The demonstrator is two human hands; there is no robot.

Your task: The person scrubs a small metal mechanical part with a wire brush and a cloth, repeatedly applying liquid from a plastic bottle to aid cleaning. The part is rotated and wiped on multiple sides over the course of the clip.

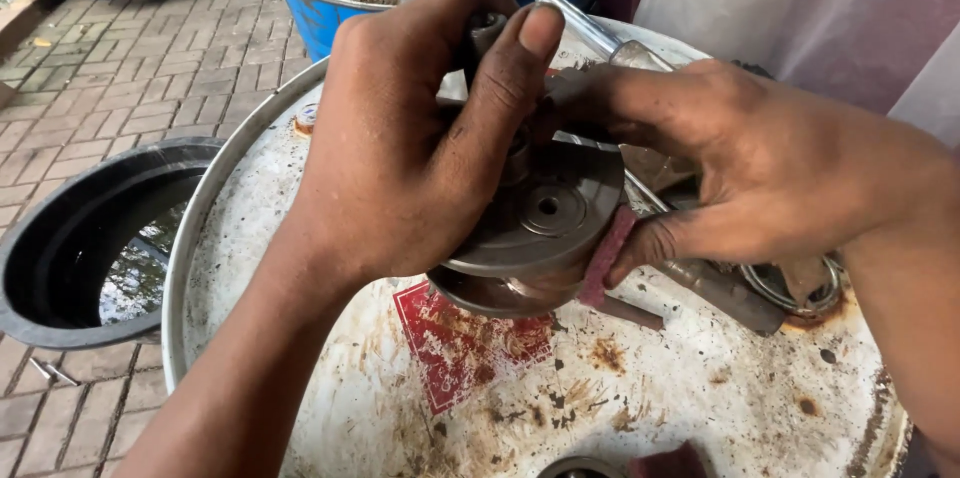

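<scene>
Head view: our left hand (400, 158) grips the crank assembly (535, 228); our right hand (760, 168) presses a red abrasive pad (606, 256) to its rim; scrubbing seems underway, needing firm strokes.

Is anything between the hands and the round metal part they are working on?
Nothing separates the left hand from the round metal part; it grips it directly. A reddish abrasive pad lies between the right hand's fingertips and its rim.

A metal flywheel part (535, 228) is sitting above the drum top (620, 398), between both hands; a tub (60, 238) is lying left, another drum (320, 13) behind.
</scene>
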